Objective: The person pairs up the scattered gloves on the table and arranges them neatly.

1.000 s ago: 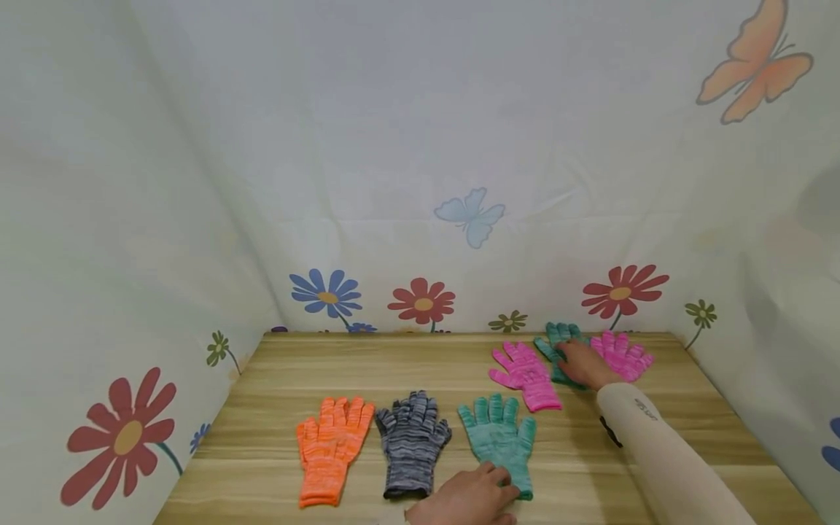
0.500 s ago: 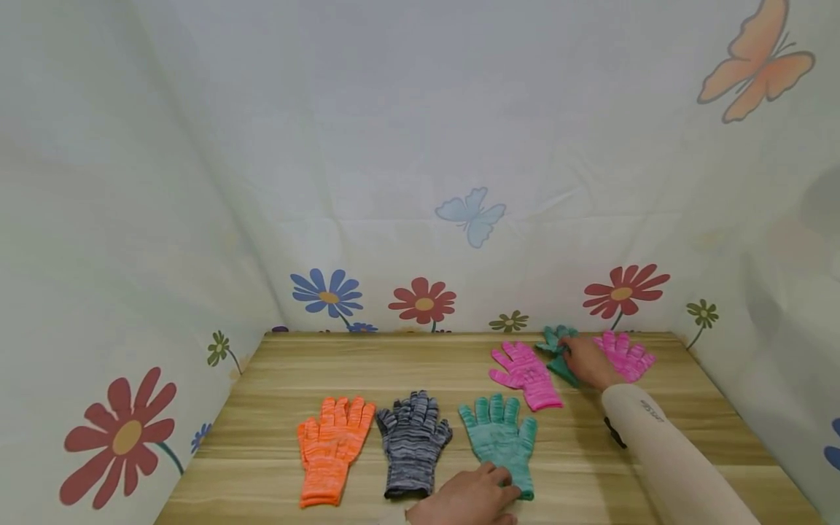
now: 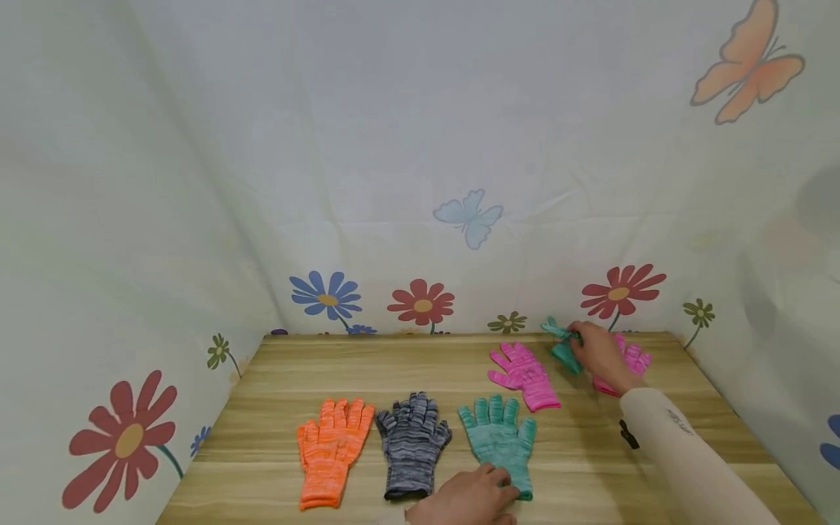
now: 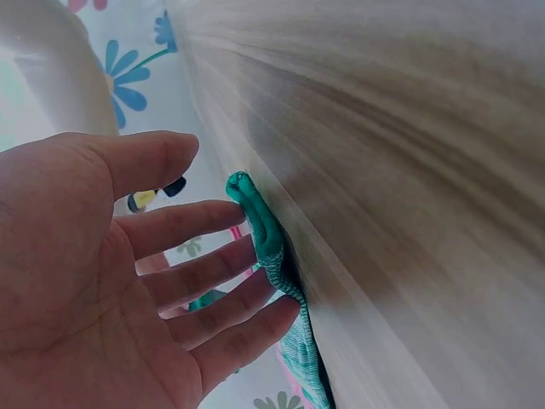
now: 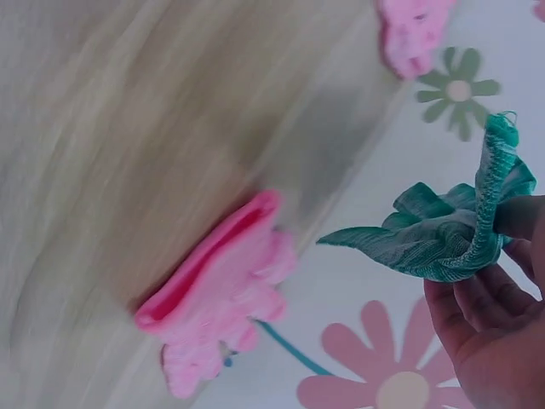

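Note:
My right hand [image 3: 600, 354] pinches a green knit glove [image 5: 451, 226] between thumb and fingers at the back right. The glove is bunched, its fingers and cuff drooping, and in the right wrist view it hangs off the table. My left hand [image 4: 162, 281] has its fingers extended, the tips at the cuff of another green glove [image 3: 500, 434] lying flat near the front. One pink glove [image 3: 523, 375] lies left of my right hand. A second pink glove [image 5: 221, 281] is partly hidden behind that hand in the head view.
A grey-black glove [image 3: 413, 445] and an orange glove [image 3: 333, 448] lie flat left of the front green one. Behind the wooden table [image 3: 367, 364] and at its sides hangs a pale cloth [image 3: 367, 160] printed with flowers and butterflies.
My right hand has gathered up the back green glove, which was lying flat, and raised it, moving slightly right. My left hand and the other gloves have stayed in place.

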Demonstrator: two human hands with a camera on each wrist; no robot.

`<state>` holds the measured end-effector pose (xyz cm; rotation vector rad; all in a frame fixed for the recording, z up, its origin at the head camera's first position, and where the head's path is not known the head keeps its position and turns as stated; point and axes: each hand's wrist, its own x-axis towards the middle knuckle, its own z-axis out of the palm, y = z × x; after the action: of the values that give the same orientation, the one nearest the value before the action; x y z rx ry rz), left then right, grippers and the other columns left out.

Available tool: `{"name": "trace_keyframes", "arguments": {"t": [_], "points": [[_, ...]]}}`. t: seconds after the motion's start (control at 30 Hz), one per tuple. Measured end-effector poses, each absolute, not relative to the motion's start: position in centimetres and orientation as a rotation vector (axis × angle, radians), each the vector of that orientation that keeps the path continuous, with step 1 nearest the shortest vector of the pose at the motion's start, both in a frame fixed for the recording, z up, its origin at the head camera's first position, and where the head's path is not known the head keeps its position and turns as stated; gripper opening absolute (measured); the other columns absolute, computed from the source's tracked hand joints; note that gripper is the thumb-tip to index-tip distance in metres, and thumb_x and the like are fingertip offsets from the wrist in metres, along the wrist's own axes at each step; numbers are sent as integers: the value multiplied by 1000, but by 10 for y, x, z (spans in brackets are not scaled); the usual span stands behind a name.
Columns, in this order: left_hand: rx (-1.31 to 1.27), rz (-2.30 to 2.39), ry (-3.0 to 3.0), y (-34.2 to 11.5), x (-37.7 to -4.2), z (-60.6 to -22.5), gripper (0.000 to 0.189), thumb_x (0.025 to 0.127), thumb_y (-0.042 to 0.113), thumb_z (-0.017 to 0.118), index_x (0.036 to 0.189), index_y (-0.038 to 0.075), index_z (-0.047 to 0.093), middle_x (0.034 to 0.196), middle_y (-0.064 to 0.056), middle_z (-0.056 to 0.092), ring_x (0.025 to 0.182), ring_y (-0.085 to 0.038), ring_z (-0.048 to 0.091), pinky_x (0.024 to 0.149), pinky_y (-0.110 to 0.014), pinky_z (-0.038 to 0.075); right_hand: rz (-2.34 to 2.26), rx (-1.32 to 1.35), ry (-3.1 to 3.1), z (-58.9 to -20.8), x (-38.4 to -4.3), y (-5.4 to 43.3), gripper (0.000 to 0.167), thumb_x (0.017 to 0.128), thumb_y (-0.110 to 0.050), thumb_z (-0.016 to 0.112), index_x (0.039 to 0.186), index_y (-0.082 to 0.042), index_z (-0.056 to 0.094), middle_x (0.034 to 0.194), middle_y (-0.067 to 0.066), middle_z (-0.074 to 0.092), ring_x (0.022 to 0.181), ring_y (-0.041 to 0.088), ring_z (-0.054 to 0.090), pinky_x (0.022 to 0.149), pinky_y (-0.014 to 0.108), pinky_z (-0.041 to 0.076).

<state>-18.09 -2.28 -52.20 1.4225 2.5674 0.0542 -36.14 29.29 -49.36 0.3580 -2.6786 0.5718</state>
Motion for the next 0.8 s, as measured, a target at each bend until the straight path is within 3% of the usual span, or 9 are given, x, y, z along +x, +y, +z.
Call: {"name": "trace_keyframes", "arguments": {"t": [0.2,0.57,0.67,0.8], "points": [[1438,65,2575,-23,-181,-521,37,101,47,48,129,27,62,125,10,60,109,-4,56,74,-16,49,655,331,-2630,-483,-346,289,22,93,-7,61,112,3,66,109,25,68,98,41,65,84,55,52],[1440,96,2577,-24,-182,-523,36,101,46,49,129,27,62,125,10,60,109,-4,56,74,-16,50,987,236,-2593,-466,-318,278,28,99,-18,55,120,-1,63,113,25,69,100,40,67,81,51,56],[1440,112,2584,-24,-183,-523,35,101,45,51,129,27,62,125,10,60,109,-4,56,75,-16,50,1104,204,-2612,-459,-311,273,33,101,-21,54,125,0,60,116,25,67,106,40,65,82,45,56],[1441,122,2581,-24,-183,-524,35,101,45,51,129,27,62,125,10,60,109,-4,56,74,-16,49,1200,174,-2615,-453,-304,268,33,101,-20,54,127,0,58,119,25,65,107,37,64,77,29,54]]}}
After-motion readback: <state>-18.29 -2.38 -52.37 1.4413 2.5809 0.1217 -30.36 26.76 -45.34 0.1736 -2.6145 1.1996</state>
